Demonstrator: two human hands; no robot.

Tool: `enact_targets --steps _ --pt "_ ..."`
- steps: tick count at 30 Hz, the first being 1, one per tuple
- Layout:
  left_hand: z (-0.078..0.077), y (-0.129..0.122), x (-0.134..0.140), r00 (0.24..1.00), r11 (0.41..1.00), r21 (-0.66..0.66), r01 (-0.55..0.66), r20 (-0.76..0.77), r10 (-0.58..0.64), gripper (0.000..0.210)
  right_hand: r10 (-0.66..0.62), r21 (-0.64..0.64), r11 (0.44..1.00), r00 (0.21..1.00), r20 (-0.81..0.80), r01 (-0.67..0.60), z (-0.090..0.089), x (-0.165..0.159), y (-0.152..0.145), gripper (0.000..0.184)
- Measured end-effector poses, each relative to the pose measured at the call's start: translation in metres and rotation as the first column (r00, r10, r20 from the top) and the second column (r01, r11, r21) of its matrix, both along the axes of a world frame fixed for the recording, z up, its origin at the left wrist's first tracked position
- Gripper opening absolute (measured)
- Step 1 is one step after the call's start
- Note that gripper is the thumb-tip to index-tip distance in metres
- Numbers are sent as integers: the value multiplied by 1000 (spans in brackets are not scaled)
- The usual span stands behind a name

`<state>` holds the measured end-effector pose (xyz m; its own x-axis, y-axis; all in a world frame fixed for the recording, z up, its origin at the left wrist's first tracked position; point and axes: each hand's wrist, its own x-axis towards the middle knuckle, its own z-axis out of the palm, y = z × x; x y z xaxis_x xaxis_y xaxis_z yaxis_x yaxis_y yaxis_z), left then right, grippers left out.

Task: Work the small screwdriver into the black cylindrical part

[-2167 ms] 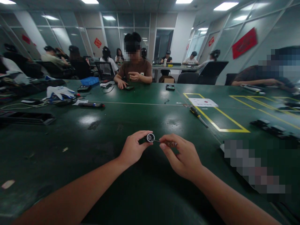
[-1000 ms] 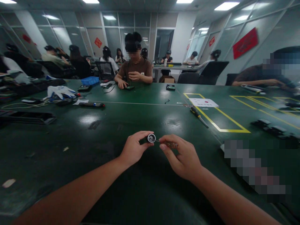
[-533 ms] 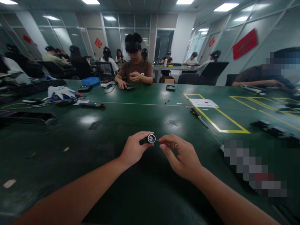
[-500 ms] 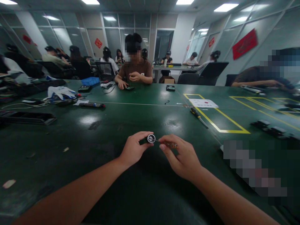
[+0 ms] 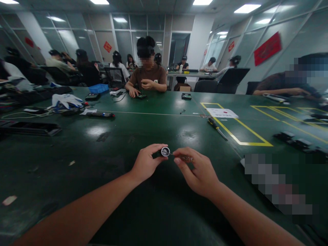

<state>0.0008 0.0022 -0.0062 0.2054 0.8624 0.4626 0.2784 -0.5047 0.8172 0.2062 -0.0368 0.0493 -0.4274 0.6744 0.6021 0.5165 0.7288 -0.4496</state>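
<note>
My left hand grips a small dark cylinder between thumb and fingers. Its round, pale-rimmed opening faces me, and the details inside are too small to make out. Closed in a pinch, my right hand holds a small screwdriver with a see-through handle. The thin metal shaft points left, and its end reaches the cylinder's opening. How deep the tip sits cannot be told. Both hands are above the green table.
Right of my hands lie a yellow-black screwdriver, a paper sheet and a blurred-out flat object. To the left are white gloves, a dark pen-like tool and a blue tray. A person sits opposite.
Both hands and the cylinder stay in almost the same place. The small screwdriver's handle looks slightly turned in my right fingers.
</note>
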Motion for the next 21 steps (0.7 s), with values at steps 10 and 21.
enact_targets --steps 10,21 --pt "-2 1 0 1000 1000 -4 -11 -4 11 36 -20 31 999 1000 -23 20 2 0 -2 12" --pt "-1 1 -1 1000 1000 -26 -3 5 3 37 -28 50 998 999 -25 29 3 1 -3 12"
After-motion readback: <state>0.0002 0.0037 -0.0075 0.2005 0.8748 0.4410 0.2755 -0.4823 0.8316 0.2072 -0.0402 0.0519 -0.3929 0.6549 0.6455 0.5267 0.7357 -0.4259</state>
